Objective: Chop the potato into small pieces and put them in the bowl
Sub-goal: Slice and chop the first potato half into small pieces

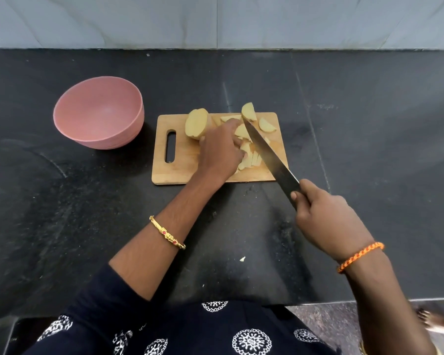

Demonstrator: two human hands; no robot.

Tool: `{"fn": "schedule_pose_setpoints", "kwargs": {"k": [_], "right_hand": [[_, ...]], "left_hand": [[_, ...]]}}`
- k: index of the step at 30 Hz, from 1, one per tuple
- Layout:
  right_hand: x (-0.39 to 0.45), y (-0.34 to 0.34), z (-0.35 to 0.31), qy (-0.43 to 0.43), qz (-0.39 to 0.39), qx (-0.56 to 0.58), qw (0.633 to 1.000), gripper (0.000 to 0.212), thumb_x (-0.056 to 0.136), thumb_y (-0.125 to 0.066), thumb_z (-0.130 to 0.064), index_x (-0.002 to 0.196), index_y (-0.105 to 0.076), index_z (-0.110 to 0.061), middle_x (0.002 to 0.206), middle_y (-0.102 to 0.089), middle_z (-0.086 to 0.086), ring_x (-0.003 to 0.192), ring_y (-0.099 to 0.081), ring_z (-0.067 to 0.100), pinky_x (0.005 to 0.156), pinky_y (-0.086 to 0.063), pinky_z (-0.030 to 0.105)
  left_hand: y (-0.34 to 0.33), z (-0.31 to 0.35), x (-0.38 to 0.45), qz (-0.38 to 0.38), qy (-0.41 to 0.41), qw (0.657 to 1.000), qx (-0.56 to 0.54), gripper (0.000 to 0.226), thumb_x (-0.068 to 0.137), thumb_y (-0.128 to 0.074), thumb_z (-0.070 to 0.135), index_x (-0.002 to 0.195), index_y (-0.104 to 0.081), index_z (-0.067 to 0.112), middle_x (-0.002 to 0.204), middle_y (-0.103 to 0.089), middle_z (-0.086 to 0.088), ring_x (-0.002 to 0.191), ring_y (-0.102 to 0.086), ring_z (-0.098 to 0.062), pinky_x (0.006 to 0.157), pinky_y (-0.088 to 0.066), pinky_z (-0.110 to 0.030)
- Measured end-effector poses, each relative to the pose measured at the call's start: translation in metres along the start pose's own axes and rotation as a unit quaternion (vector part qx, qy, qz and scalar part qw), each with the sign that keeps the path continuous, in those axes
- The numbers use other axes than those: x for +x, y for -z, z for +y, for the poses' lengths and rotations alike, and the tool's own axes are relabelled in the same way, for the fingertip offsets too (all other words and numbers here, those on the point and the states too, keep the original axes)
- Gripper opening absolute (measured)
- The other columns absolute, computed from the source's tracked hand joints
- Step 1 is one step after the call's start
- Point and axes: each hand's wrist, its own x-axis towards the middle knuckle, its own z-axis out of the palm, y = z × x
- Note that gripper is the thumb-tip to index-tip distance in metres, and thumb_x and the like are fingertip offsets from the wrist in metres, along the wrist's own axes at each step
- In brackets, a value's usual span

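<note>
On cutting board [180,172], unlabelled potato pieces [250,156]

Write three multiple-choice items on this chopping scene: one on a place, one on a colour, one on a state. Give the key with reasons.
1. Where does the round pink bowl stand?
A. left of the wooden cutting board
B. on the board
C. right of the board

2. What colour is the braided thread band on the right wrist?
A. blue
B. orange
C. white

3. What is in the bowl?
A. potato pieces
B. water
C. nothing visible

Key: 1 A, the bowl sits on the black counter beside the board's handle slot. 2 B, the band shows orange. 3 C, the cut potato pieces all lie on the board.
</note>
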Motion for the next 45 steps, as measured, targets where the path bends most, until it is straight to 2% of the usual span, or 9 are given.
{"fn": "schedule_pose_setpoints", "kwargs": {"k": [5,9,15,23,31,35,38,40,45], "right_hand": [[0.013,-0.014,-0.01,0.013,0.015,0.03,0.999,0.014,0.099,-0.034,-0.031,0.095,-0.043,-0.02,0.076,-0.058,0.011,0.073,-0.058,0.037,0.069,-0.052,0.042],[0.018,-0.017,-0.008,0.023,0.009,0.031,0.999,0.015,0.099,-0.034,-0.03,0.097,-0.045,-0.019,0.076,-0.059,0.012,0.071,-0.059,0.035,0.068,-0.053,0.043],[0.02,-0.013,-0.004,0.047,0.006,0.036,0.998,0.015,0.1,-0.035,-0.03,0.098,-0.045,-0.02,0.074,-0.059,0.011,0.069,-0.059,0.034,0.065,-0.053,0.042],[0.02,-0.007,-0.006,0.036,-0.087,0.033,0.995,0.009,0.101,-0.033,-0.025,0.103,-0.041,-0.02,0.079,-0.057,0.01,0.07,-0.059,0.027,0.066,-0.052,0.039],[-0.004,-0.001,0.01,0.026,-0.071,0.025,0.997,0.015,0.1,-0.034,-0.029,0.093,-0.044,-0.02,0.071,-0.056,0.008,0.066,-0.057,0.027,0.062,-0.049,0.037],[-0.004,-0.009,0.019,0.018,0.019,0.084,0.996,0.019,0.098,-0.039,-0.029,0.086,-0.043,-0.016,0.062,-0.052,0.007,0.063,-0.054,0.033,0.058,-0.046,0.038],[-0.003,-0.009,0.025,-0.029,0.055,0.101,0.993,0.02,0.097,-0.04,-0.029,0.084,-0.042,-0.014,0.066,-0.053,0.012,0.067,-0.054,0.038,0.059,-0.046,0.04],[-0.003,-0.009,0.027,-0.049,0.057,0.088,0.993,0.021,0.098,-0.039,-0.029,0.083,-0.042,-0.014,0.068,-0.054,0.013,0.068,-0.054,0.037,0.057,-0.041,0.035],[-0.004,-0.008,0.023,-0.052,0.024,0.04,0.998,0.019,0.098,-0.037,-0.029,0.087,-0.043,-0.016,0.069,-0.054,0.01,0.068,-0.055,0.032,0.058,-0.041,0.032]], "left_hand": [[-0.003,0.002,0.0,0.036,0.011,0.999,0.026,0.068,0.069,-0.078,0.004,0.13,-0.051,0.015,0.085,-0.072,0.003,0.099,-0.064,-0.017,0.1,-0.035,-0.038],[-0.002,0.004,-0.003,0.067,-0.003,0.995,0.07,0.063,0.073,-0.077,0.014,0.13,-0.049,0.017,0.087,-0.073,0.004,0.104,-0.061,-0.014,0.083,-0.021,-0.03],[-0.004,0.005,-0.003,0.084,-0.01,0.993,0.081,0.059,0.073,-0.077,0.014,0.126,-0.051,0.021,0.083,-0.072,0.006,0.099,-0.062,-0.014,0.081,-0.021,-0.031],[-0.009,0.003,-0.007,0.123,-0.029,0.982,0.141,0.055,0.077,-0.075,0.018,0.125,-0.049,0.022,0.085,-0.07,0.006,0.097,-0.059,-0.013,0.08,-0.02,-0.03],[-0.005,0.004,-0.01,0.128,-0.029,0.979,0.153,0.053,0.081,-0.07,0.02,0.129,-0.047,0.022,0.09,-0.069,0.007,0.102,-0.055,-0.013,0.078,-0.012,-0.028],[0.01,0.001,-0.01,0.122,-0.014,0.991,0.057,0.036,0.082,-0.069,0.025,0.116,-0.056,0.024,0.088,-0.07,0.011,0.098,-0.058,-0.008,0.084,-0.019,-0.03],[0.022,-0.007,-0.012,0.197,-0.024,0.979,0.035,0.011,0.085,-0.063,0.024,0.096,-0.062,0.025,0.086,-0.065,0.014,0.087,-0.059,-0.01,0.086,-0.029,-0.031],[0.025,-0.017,-0.013,0.243,-0.024,0.969,0.027,0.005,0.083,-0.06,0.021,0.086,-0.06,0.025,0.084,-0.06,0.015,0.083,-0.058,-0.013,0.082,-0.032,-0.029],[0.015,-0.03,-0.016,0.243,-0.058,0.968,-0.032,0.006,0.079,-0.057,0.019,0.083,-0.062,0.019,0.082,-0.062,0.007,0.082,-0.057,-0.014,0.076,-0.05,-0.046]]}}
